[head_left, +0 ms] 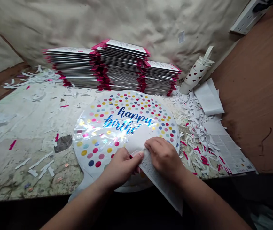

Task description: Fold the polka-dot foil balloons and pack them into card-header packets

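A flat foil balloon [127, 103] with coloured dots and blue "happy birthday" lettering lies on the table under my hands, its tail toward the lower left. Above it, I hold a printed paper packet [157, 177], tilted, with its white upper end over the lettering and its lower end past the table's front edge. My left hand [118, 167] is closed on the packet's left side, thumb on top, with a bit of pink at the fingers. At its right edge, my right hand [165, 158] is closed in a pinch. The right fingertips are partly hidden.
Three stacks of pink-edged packets [122, 68] stand at the back. A white tumbler with hearts [196, 75] leans at right. Paper scraps [194, 127] lie beside folded white paper [209, 97] and a printed sheet [232, 153]. More strips [42, 164] lie left.
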Available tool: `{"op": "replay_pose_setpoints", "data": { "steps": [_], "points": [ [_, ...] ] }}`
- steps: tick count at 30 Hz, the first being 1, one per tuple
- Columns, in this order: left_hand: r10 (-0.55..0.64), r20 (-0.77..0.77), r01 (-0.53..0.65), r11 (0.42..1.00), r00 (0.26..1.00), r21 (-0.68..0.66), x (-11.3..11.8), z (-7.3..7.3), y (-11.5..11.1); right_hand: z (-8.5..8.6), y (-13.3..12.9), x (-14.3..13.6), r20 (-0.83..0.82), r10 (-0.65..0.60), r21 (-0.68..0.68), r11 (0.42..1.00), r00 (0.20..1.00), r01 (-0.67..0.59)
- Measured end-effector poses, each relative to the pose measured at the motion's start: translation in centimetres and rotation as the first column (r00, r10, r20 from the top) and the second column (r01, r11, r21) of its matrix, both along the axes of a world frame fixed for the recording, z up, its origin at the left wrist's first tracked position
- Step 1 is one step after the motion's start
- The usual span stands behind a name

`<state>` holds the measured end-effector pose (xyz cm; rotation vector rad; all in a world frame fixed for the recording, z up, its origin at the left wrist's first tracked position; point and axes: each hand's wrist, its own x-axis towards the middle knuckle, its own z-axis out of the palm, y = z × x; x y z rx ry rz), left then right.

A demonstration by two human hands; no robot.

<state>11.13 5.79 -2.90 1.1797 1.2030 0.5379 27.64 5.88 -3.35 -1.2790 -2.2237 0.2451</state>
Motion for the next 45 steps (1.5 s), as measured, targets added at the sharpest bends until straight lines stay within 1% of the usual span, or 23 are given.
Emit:
{"op": "replay_pose_setpoints", "data": {
  "steps": [2,4,8,11,12,14,17,18,19,21,23,24,29,33,34,36,37,39,40,41,42,44,45],
  "points": [
    [0.019,0.035,-0.017,0.999,0.999,-0.051,0.0,-0.2,0.1,0.2,0.2,0.4,-0.033,0.016,-0.071,0.997,0.999,-0.018],
    [0.036,0.054,-0.031,0.996,0.998,-0.084,0.1,-0.4,0.2,0.5,0.1,0.6,0.030,0.062,-0.078,0.995,0.998,-0.059],
    [-0.020,0.028,0.021,0.999,0.999,-0.044,0.3,-0.2,0.2,1.4,-0.9,-0.7,0.340,0.060,0.070,0.994,0.939,-0.089],
    [-0.026,0.019,0.026,0.999,0.999,-0.026,0.3,0.1,0.1,1.6,-0.6,-0.9,0.472,0.003,0.169,0.981,0.882,-0.094],
    [-0.023,0.023,0.024,0.999,0.999,-0.030,0.3,0.1,0.1,1.7,-0.1,-0.4,0.482,-0.031,0.186,0.980,0.875,-0.067],
    [-0.007,0.030,0.008,0.999,1.000,-0.042,0.0,0.1,0.2,1.7,1.2,1.6,0.472,-0.168,0.226,0.972,0.865,0.065],
    [0.020,0.021,-0.019,0.998,1.000,-0.052,-0.4,-0.1,0.4,2.1,2.8,5.2,0.376,-0.456,0.273,0.886,0.807,0.374],
    [0.024,0.019,-0.023,0.998,1.000,-0.055,-0.5,-0.1,0.5,2.2,3.0,5.9,0.329,-0.476,0.229,0.878,0.815,0.420],
    [0.023,0.018,-0.022,0.998,1.000,-0.057,-0.4,-0.2,0.6,2.4,2.8,6.2,0.276,-0.430,0.149,0.903,0.859,0.404],
    [0.019,0.019,-0.018,0.999,1.000,-0.048,0.0,-0.1,0.6,2.6,1.8,5.3,0.146,-0.200,-0.022,0.978,0.969,0.206],
    [0.001,0.012,-0.001,1.000,1.000,-0.028,0.5,0.1,0.5,2.5,0.5,3.5,0.099,0.004,-0.080,0.997,0.995,0.004],
    [-0.015,0.005,0.015,1.000,1.000,-0.015,0.8,0.2,0.5,2.5,-0.1,2.5,0.132,0.039,-0.073,0.997,0.990,-0.029],
    [-0.085,-0.026,0.086,0.995,0.996,0.047,1.4,1.1,0.2,3.1,-1.5,-0.3,0.457,-0.001,0.043,0.999,0.890,-0.021],
    [-0.101,-0.022,0.102,0.993,0.995,0.057,1.4,1.4,0.2,3.3,-1.1,-0.5,0.556,-0.040,0.138,0.989,0.830,-0.044],
    [-0.095,-0.021,0.096,0.994,0.995,0.048,1.3,1.3,0.2,3.2,-0.7,-0.1,0.556,-0.077,0.160,0.987,0.827,-0.015],
    [-0.078,-0.008,0.078,0.997,0.997,0.020,1.1,1.1,0.2,3.0,0.6,1.7,0.540,-0.218,0.218,0.969,0.813,0.115],
    [-0.065,0.004,0.065,0.998,0.998,0.006,0.9,0.9,0.3,3.0,1.3,2.9,0.518,-0.325,0.260,0.941,0.791,0.217],
    [-0.030,0.025,0.031,0.999,0.999,-0.021,0.6,0.6,0.3,3.1,2.5,5.3,0.422,-0.543,0.328,0.838,0.726,0.436],
    [-0.016,0.031,0.017,0.999,0.999,-0.033,0.5,0.4,0.3,3.1,2.8,6.1,0.366,-0.586,0.315,0.809,0.723,0.496],
    [-0.006,0.033,0.007,0.999,0.999,-0.040,0.5,0.4,0.4,3.2,2.8,6.5,0.313,-0.563,0.264,0.825,0.765,0.499],
    [-0.004,0.032,0.005,0.999,0.999,-0.042,0.6,0.4,0.4,3.2,2.6,6.5,0.264,-0.474,0.183,0.880,0.840,0.439],
    [-0.019,0.028,0.020,0.999,0.999,-0.030,0.9,0.6,0.4,3.1,1.5,5.2,0.182,-0.170,0.023,0.985,0.969,0.169],
    [-0.029,0.025,0.029,0.999,0.999,-0.018,1.2,0.8,0.4,3.0,0.8,4.2,0.171,-0.045,-0.021,0.999,0.984,0.050]
  ]
}}
